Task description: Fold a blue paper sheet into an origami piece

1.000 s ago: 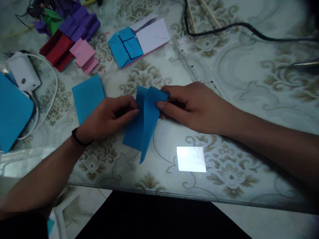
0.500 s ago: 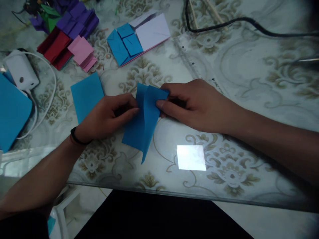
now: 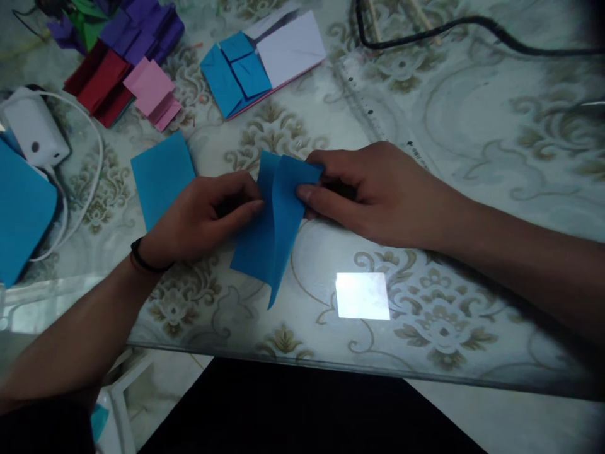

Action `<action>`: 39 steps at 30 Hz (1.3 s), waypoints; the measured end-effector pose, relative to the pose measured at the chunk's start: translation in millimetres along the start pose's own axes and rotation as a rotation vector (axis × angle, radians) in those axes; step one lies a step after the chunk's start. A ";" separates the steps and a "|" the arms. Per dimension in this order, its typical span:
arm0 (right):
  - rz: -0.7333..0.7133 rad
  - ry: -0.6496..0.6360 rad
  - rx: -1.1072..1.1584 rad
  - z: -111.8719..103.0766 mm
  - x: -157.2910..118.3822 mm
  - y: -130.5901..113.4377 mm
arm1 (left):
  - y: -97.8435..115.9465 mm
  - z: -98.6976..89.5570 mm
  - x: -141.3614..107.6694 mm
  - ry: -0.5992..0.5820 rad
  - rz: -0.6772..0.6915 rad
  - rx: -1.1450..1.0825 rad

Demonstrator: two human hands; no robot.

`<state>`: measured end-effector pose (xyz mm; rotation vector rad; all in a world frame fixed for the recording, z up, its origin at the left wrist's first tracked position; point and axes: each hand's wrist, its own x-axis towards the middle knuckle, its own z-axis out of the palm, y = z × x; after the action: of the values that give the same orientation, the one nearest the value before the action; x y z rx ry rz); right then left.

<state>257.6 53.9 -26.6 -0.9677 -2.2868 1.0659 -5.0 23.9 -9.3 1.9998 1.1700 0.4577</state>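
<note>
Blue paper (image 3: pixel 255 246) over the table (image 3: pixel 312 337), flap (image 3: pixel 287 195) lifted
The right hand (image 3: pixel 373 192) pinches the flap; the left hand (image 3: pixel 203 217) touches the other half, grip unclear. Light, even tension should keep it straight.

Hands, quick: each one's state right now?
Left hand: touching the folded blue paper; grip cannot be told.
Right hand: closed, pinching that paper's upper right corner.

From my remote post, I have a paper sheet (image 3: pixel 286 202) between my left hand (image 3: pixel 203 211) and right hand (image 3: pixel 366 192), above the surface (image 3: pixel 326 340). A second sheet (image 3: pixel 163 173) lies just behind the left hand — partly hidden by it — with paper pieces (image 3: pixel 142 31) farther back. An adapter (image 3: pixel 35 129) sits well left of that hand; a ruler (image 3: pixel 378 123) lies just beyond the right hand — a cord (image 3: pixel 454 24) behind it.
</note>
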 end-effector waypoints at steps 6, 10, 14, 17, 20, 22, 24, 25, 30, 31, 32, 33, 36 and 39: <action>-0.007 -0.015 -0.011 -1.4 0.5 -2.2 | 2.6 -1.4 -0.6 -0.008 -0.019 0.024; 0.018 -0.013 0.007 -1.3 -0.2 -2.1 | 1.6 -1.2 -1.1 0.006 -0.005 0.018; 0.052 -0.018 0.043 -1.5 -1.0 -2.2 | -0.3 -0.5 -1.4 0.008 -0.028 0.024; 0.049 -0.010 0.057 -1.5 -0.9 -1.9 | -0.5 -0.8 -1.6 0.008 -0.033 0.029; 0.046 -0.004 0.052 -1.3 -0.7 -1.7 | 0.5 -1.2 -1.7 0.001 -0.033 0.030; 0.048 -0.002 0.031 -1.1 -0.8 -1.8 | 1.6 -1.4 -1.7 -0.001 -0.032 0.028; 0.052 0.000 0.007 -1.1 -1.2 -2.2 | 2.4 -1.4 -1.7 -0.004 -0.035 0.029; 0.056 0.001 -0.001 -1.2 -1.3 -2.5 | 2.5 -1.4 -1.6 -0.004 -0.034 0.029; 0.078 -0.009 0.003 -1.4 -1.6 -3.5 | 1.9 -0.9 -0.8 0.003 -0.007 0.026; 0.076 -0.010 0.005 -1.4 -1.5 -3.4 | 1.9 -0.8 -0.5 0.003 -0.004 0.025; 0.074 -0.009 0.005 -1.4 -1.5 -3.4 | 2.1 -0.7 -0.4 0.003 -0.004 0.024; 0.069 -0.006 0.003 -1.4 -1.4 -3.3 | 2.2 -0.7 -0.3 0.005 -0.003 0.020; 0.041 -0.002 -0.013 -1.7 -1.2 -3.1 | 1.8 -0.7 -0.4 0.009 -0.005 0.002; 0.027 -0.012 -0.008 -1.6 -1.0 -1.9 | -0.1 -0.7 -0.4 0.004 0.021 -0.011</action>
<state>258.4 53.1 -24.2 -1.0007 -2.2953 1.0781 -5.7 23.9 -8.9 2.0043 1.1478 0.4781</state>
